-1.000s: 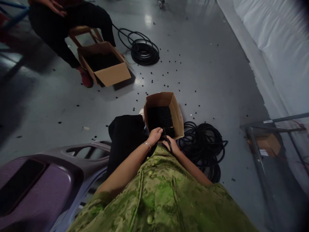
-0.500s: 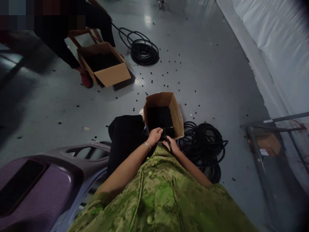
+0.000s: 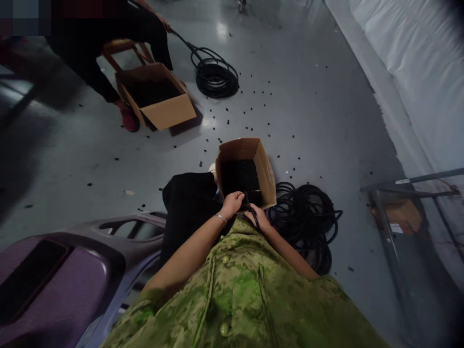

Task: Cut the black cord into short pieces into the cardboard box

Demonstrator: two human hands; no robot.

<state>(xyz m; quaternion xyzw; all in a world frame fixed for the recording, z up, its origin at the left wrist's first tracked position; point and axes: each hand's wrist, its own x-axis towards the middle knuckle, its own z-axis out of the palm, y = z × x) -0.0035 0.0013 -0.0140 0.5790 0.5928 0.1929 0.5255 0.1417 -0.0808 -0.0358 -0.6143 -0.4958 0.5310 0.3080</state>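
1. One cardboard box (image 3: 267, 179), brown and open, has many tiny black bits (image 3: 246, 174) inside.
2. One thin, round black cord (image 3: 251, 208) is at the box's near edge. Its long way runs away from the body, its far end pointing into the box and a bit left.
3. The right hand (image 3: 258, 217) grips the cord. The left hand (image 3: 232, 205) has its fingertips by the far end; I can't tell if they pinch it.
4. Two loopy black piles: one right of the box (image 3: 308, 212), one beyond it (image 3: 217, 79).

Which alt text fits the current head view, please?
The right hand holds a black cable or hose, left hand against it, at an open cardboard box of small black pieces. A tangled black coil lies alongside; a co-worker sits beyond.
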